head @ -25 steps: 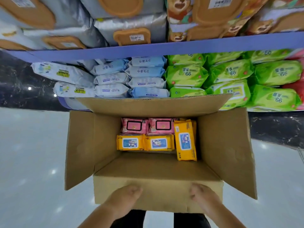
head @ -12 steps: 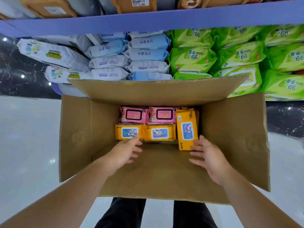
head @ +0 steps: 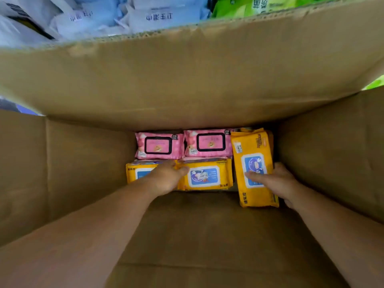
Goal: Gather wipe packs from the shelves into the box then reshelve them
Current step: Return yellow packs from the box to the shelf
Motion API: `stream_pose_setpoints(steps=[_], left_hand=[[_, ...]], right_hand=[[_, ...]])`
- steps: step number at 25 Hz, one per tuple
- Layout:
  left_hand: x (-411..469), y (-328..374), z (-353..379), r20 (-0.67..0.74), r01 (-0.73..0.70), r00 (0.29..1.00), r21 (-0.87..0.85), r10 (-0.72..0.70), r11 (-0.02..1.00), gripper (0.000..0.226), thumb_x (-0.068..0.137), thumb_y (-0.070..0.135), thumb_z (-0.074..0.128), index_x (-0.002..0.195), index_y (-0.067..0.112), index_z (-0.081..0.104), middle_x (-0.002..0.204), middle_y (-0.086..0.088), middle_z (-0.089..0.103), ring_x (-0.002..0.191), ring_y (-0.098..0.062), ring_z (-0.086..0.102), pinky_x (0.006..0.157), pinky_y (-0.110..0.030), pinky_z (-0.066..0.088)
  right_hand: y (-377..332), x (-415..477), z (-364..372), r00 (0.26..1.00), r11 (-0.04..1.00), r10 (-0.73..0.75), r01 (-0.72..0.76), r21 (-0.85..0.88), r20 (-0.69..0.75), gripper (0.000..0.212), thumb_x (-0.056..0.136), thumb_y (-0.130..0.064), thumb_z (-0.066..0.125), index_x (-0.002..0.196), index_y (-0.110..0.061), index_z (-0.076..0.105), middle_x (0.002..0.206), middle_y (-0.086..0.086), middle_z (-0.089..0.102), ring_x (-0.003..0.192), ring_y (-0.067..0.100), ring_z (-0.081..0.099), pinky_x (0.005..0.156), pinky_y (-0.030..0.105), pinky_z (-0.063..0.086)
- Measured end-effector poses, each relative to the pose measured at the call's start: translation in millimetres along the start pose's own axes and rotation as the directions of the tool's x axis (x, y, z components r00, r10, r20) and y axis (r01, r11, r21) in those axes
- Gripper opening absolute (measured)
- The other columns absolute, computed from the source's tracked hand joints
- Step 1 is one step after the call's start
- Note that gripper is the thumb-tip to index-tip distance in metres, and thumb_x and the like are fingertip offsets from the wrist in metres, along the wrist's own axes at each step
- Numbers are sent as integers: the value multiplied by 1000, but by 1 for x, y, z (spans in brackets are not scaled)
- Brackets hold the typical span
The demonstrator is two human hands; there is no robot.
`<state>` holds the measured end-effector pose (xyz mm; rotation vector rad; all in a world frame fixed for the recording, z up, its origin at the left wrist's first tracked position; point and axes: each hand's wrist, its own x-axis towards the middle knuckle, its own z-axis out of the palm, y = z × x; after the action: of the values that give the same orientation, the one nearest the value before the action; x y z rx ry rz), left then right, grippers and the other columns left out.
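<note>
The open cardboard box (head: 187,80) fills the view. At its far end lie two pink wipe packs (head: 159,145) (head: 208,143), with yellow wipe packs in front of them. My left hand (head: 168,177) rests over the left yellow pack (head: 135,173), its fingers reaching to the edge of the middle yellow pack (head: 205,176). My right hand (head: 276,179) wraps the right side of the lengthwise yellow pack (head: 252,163), thumb across its blue label, fingers behind its right edge.
Above the box's far flap, blue and white wipe packs (head: 149,15) and green packs (head: 259,7) sit on the shelf. The box's near floor (head: 207,235) is bare cardboard. Its side walls stand close on both sides.
Both hands left the box's near outer wall, reached inside and came down onto the yellow packs. The view dropped much closer into the box.
</note>
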<state>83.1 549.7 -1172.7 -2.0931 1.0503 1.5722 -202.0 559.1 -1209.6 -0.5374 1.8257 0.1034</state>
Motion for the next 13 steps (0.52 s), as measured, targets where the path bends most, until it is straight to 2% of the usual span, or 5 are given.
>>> stream_pose_setpoints(steps=[2, 4, 8, 11, 13], left_hand=[[19, -7, 8, 5, -6, 1000, 68, 6, 998, 50, 97, 46, 60, 141, 23, 53, 139, -3, 59, 121, -24, 59, 102, -34, 46], [34, -13, 13, 16, 26, 1000, 31, -27, 999, 50, 90, 43, 66, 134, 22, 56, 131, -1, 64, 112, -21, 62, 100, -36, 49], [51, -2, 25, 22, 159, 987, -171, -158, 972, 73, 88, 32, 75, 146, 15, 34, 123, 0, 49, 107, -21, 49, 88, -33, 43], [59, 2, 45, -32, 120, 990, -293, -135, 949, 88, 83, 20, 81, 149, 16, 24, 123, -2, 44, 110, -23, 48, 90, -33, 43], [66, -6, 59, -87, 82, 988, -396, -126, 915, 90, 67, 27, 91, 140, 14, 41, 127, -2, 59, 110, -22, 62, 95, -37, 53]], right_hand=[[9, 21, 7, 1000, 1000, 1, -1, 2, -3, 85, 62, -37, 92, 133, -18, 50, 130, 9, 62, 115, 29, 62, 94, 49, 52], [17, 34, 12, 1000, 999, -6, 7, 34, -23, 82, 61, -31, 93, 130, -17, 52, 127, 9, 63, 109, 27, 62, 86, 43, 51], [22, 49, 15, 999, 996, -37, 35, 87, 24, 78, 55, -30, 95, 124, -20, 59, 116, 6, 69, 92, 20, 67, 62, 30, 51], [24, 55, 21, 999, 993, -45, 45, 105, 2, 78, 48, -34, 98, 116, -22, 63, 109, 2, 73, 88, 18, 71, 61, 29, 55], [25, 54, 26, 996, 991, -64, 70, 111, -54, 85, 42, -37, 100, 116, -23, 61, 107, 1, 72, 88, 17, 71, 66, 32, 57]])
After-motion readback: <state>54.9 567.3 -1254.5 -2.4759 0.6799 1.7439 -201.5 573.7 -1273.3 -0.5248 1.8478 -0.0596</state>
